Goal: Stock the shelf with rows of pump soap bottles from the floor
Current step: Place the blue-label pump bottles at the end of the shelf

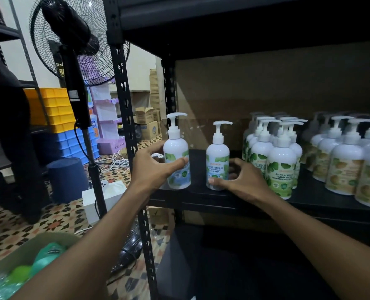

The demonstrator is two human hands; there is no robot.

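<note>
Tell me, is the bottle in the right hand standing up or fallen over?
Standing up: the cool mint bottle sits on its base on the shelf, pump on top, right hand holding it.

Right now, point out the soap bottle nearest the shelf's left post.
The blue-labelled bottle in the left hand; all other bottles stand farther right.

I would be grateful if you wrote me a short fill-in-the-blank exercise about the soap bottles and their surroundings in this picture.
1. The label of the right bottle, gripped by the right hand, reads Cool ___.
2. The left hand grips the left bottle, whose pump nozzle points to the picture's ___.
3. The yellow crates are stacked on lower crates coloured ___.

Missing words: Mint; right; blue.
</note>
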